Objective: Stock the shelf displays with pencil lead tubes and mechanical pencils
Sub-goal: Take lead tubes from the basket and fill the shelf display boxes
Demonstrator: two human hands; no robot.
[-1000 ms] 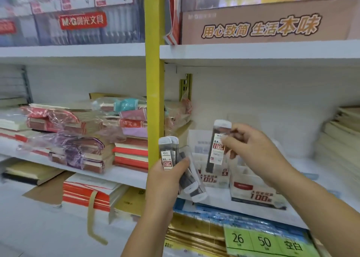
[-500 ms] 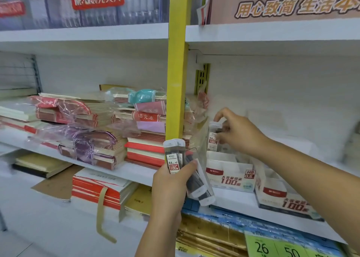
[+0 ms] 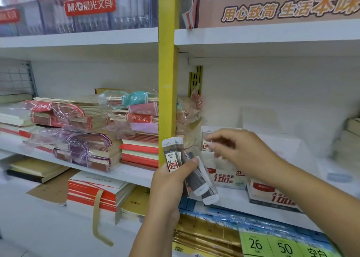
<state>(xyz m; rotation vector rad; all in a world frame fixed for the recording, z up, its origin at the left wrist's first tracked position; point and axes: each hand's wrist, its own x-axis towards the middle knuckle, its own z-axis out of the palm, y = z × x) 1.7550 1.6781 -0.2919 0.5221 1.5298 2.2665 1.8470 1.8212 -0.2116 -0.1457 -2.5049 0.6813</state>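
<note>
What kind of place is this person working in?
Most likely a stationery shop. White shelves hold stacked notebooks in plastic wrap, a red brand sign sits above rows of pens, and the left hand holds pencil lead tubes for the display boxes.

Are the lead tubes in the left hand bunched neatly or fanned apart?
Fanned apart. In the left hand, two lead tubes stand upright, caps up, while the others splay down to the right, white caps lowest.

Right hand (image 3: 235, 151) is motion-blurred, so can't tell if the fingers are pinching anything. It covers most of the tube (image 3: 206, 140) behind it. Left hand (image 3: 171, 184) hides the lower ends of its tubes (image 3: 191, 171).
</note>
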